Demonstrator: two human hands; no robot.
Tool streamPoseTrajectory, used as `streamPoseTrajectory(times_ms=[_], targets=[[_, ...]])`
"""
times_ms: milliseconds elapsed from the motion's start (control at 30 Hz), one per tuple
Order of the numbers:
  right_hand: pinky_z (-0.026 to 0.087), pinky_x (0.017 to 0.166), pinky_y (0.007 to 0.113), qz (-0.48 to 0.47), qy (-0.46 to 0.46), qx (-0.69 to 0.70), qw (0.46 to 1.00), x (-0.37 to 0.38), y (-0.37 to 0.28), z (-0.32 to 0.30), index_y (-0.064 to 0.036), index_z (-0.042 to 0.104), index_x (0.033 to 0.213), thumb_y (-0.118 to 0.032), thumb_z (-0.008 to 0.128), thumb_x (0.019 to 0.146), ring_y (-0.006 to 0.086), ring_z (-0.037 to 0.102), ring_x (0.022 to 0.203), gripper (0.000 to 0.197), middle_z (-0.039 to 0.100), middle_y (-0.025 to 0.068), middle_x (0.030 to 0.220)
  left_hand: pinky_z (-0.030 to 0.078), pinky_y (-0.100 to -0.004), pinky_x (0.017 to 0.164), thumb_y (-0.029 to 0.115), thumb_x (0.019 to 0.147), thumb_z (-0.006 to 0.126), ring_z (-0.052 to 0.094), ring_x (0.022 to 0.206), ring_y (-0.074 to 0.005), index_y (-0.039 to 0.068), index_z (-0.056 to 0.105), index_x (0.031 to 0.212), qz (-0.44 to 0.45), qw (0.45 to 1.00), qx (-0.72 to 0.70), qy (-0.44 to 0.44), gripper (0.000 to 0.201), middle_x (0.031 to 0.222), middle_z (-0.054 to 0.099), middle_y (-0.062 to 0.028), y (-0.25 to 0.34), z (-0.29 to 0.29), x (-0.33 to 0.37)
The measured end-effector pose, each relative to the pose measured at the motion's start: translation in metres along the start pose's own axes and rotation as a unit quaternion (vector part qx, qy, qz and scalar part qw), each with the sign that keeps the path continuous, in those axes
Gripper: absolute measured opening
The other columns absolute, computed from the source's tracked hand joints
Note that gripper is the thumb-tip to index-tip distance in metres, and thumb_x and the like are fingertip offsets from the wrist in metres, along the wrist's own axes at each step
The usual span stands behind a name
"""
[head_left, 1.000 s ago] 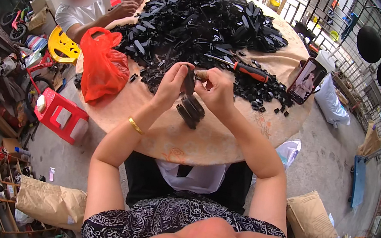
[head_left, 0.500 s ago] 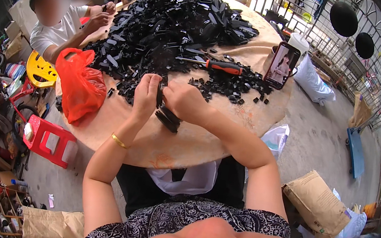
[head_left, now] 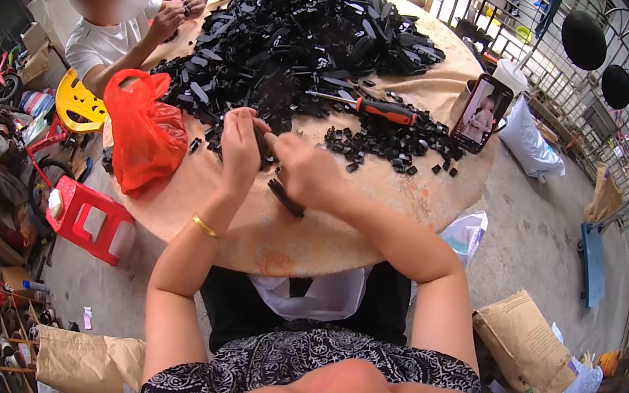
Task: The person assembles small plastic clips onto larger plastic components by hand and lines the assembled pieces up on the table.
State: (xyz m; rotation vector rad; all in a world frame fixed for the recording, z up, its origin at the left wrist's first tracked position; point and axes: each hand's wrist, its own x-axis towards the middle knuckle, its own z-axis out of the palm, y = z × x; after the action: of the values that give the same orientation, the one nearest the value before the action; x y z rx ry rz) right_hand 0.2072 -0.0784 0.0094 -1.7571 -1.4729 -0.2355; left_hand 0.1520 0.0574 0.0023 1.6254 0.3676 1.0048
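My left hand (head_left: 240,152) is raised over the near part of the table, fingers curled round a dark black plastic piece (head_left: 264,149). Close beside it, my right hand (head_left: 306,171) is closed, its fingertips at the same piece; what they pinch is hidden by the fingers and some blur. Below the right hand lies a narrow black strip (head_left: 286,198) on the tan tablecloth (head_left: 340,240). Beyond both hands rises a big heap of black plastic parts (head_left: 296,41). A smaller scatter of little black pieces (head_left: 394,143) spreads to the right.
A red-and-black screwdriver (head_left: 385,111) lies by the heap. At the right stands a phone (head_left: 483,116) near a white cup (head_left: 510,77). A red plastic bag (head_left: 144,136) sits at the left edge. Across the table, a person in a white shirt (head_left: 103,44) handles something small.
The whole view has shifted, so the table sits slightly further right. My hands stay close together, the right a little further from the left. Less of the black strips shows below my right hand.
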Motion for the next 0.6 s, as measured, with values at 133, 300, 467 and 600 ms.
streamPoseTrajectory(times_ms=[133, 300, 467, 600], targets=[[0.047, 0.072, 0.033, 0.025, 0.038, -0.142, 0.989, 0.012, 0.055, -0.03, -0.0088, 0.064, 0.091, 0.0, 0.05, 0.068, 0.0252, 0.056, 0.084, 0.029, 0.06, 0.0065, 0.085, 0.041, -0.0222, 0.047, 0.021, 0.092, 0.041, 0.049, 0.051, -0.0109, 0.002, 0.051, 0.093, -0.228, 0.95, -0.158, -0.141, 0.022, 0.065, 0.05, -0.0033, 0.028, -0.02, 0.006], [0.045, 0.077, 0.036, 0.046, -0.103, -0.205, 0.972, 0.007, 0.092, -0.034, -0.0119, 0.063, 0.095, -0.005, 0.052, 0.073, 0.0264, 0.051, 0.093, 0.026, 0.059, 0.0056, 0.092, 0.045, -0.0293, 0.06, 0.017, 0.075, 0.065, 0.058, 0.066, -0.0209, 0.0, 0.054, 0.103, 0.033, 0.877, 0.285, -0.385, 0.034, 0.079, 0.061, -0.012, 0.039, -0.04, -0.028], [0.045, 0.076, 0.039, 0.091, -0.134, -0.25, 0.955, 0.01, 0.084, -0.033, -0.0102, 0.061, 0.087, -0.009, 0.056, 0.072, 0.027, 0.052, 0.092, 0.015, 0.059, 0.0071, 0.095, 0.044, -0.0343, 0.07, 0.015, 0.069, 0.069, 0.056, 0.08, -0.0298, 0.003, 0.054, 0.102, 0.048, 0.867, 0.359, -0.343, 0.038, 0.087, 0.057, -0.0159, 0.038, -0.038, -0.048], [0.048, 0.064, 0.035, 0.075, -0.026, -0.021, 0.997, 0.012, 0.068, -0.034, -0.0045, 0.057, 0.082, -0.011, 0.061, 0.072, 0.0278, 0.061, 0.072, 0.013, 0.062, 0.0125, 0.075, 0.043, -0.034, 0.07, 0.014, 0.068, 0.07, 0.053, 0.079, -0.0279, 0.003, 0.056, 0.093, 0.083, 0.863, 0.349, -0.357, 0.031, 0.087, 0.052, -0.0128, 0.041, -0.037, -0.05]])
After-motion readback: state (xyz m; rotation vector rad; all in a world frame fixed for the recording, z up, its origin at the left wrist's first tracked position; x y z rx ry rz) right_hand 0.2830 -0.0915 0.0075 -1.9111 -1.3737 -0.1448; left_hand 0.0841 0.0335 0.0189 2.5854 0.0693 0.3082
